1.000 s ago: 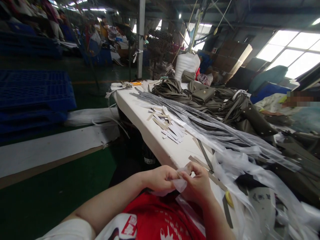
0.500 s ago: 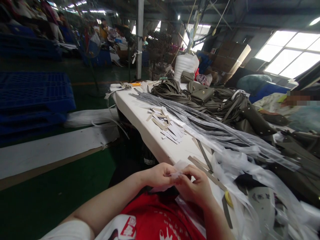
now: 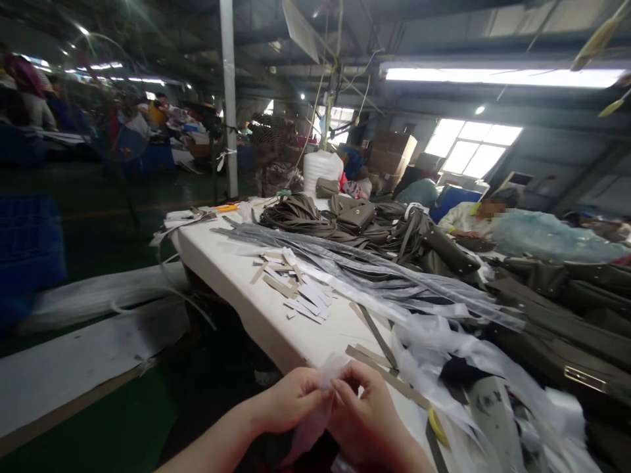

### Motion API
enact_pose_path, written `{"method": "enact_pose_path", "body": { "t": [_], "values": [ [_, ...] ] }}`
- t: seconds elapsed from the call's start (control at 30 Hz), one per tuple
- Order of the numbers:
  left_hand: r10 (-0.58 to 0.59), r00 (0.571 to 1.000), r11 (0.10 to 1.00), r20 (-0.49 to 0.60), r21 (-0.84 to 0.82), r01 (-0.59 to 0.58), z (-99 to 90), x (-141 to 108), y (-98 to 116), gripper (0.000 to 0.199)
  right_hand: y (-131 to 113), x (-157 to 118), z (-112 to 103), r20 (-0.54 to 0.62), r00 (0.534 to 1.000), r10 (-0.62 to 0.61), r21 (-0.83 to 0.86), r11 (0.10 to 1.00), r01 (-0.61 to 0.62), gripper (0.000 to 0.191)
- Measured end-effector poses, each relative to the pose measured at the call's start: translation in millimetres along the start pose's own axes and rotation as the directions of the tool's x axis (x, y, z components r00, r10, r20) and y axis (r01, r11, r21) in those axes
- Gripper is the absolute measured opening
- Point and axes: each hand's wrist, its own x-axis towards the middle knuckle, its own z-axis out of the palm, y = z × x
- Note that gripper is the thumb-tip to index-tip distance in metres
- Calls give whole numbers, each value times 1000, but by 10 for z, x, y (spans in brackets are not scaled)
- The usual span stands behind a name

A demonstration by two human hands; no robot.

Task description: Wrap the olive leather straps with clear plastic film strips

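Note:
Both hands meet low in the middle of the head view, at the table's near edge. A thin translucent white sheet [image 3: 311, 427] is pinched between them, with one end sticking up and the rest hanging below. My left hand [image 3: 288, 397] has its fingers closed on it from the left. From the right, my right hand [image 3: 362, 404] grips it between thumb and bent fingers. Beyond them on the white table [image 3: 217, 253] lies a pile of white and grey-brown paper strips [image 3: 305, 295]. Grey-brown strips [image 3: 377, 358] and a yellow roll [image 3: 436, 427] are right of my right hand.
Dark olive straps [image 3: 290, 213] and plastic-wrapped strips [image 3: 345, 256] spread across the table. Olive bags [image 3: 552, 341] and crumpled clear plastic [image 3: 438, 341] fill the right side. Another person [image 3: 476, 220] sits beyond them. Blue pallets [image 3: 29, 249] and a post [image 3: 229, 98] stand left.
The view has tilted up and turned right, so the scene sits lower and further left. Both hands still hold the sheet, which now hangs down more visibly between them.

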Motion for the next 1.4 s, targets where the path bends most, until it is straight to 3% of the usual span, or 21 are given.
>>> {"method": "enact_pose_path", "body": {
  "t": [0.13,0.23,0.33,0.47,0.6,0.77,0.87,0.97,1.17,1.3,1.4],
  "values": [
    [-135,974,954,-180,242,177,-169,410,-414,40,155,184,-176,13,999,-35,-67,997,36,11],
    [-176,910,842,-375,422,337,-346,766,-687,37,411,453,-346,50,997,-55,-174,983,63,10],
    [-172,857,771,-486,475,424,-451,1002,-850,36,718,872,-576,88,995,-45,-421,904,78,10],
    [-165,809,692,-564,518,503,-435,1059,-967,34,1096,1577,-984,33,999,-9,-673,739,29,14],
    [-145,801,620,-581,577,531,-392,1023,-1058,35,1410,2261,-1389,-75,997,-4,-794,605,-57,31],
    [-90,784,598,-614,597,535,-385,1023,-1169,35,1775,2786,-1726,-242,969,49,-862,449,-237,55],
    [-67,784,586,-618,611,532,-387,1018,-1205,35,1946,2900,-1835,-296,949,110,-867,385,-316,50],
    [-67,777,575,-626,613,543,-393,1016,-1204,37,2010,2910,-1895,-263,953,149,-889,346,-299,39],
    [-100,780,565,-618,610,556,-403,1040,-1148,37,1891,2643,-1806,4,984,181,-926,373,-65,24],
    [-103,780,567,-618,607,556,-409,1033,-1145,37,1791,2342,-1675,147,970,193,-911,409,56,26],
    [-89,781,579,-618,606,545,-410,1024,-1166,37,1756,2182,-1623,227,935,271,-897,433,93,21]
  ]
}}
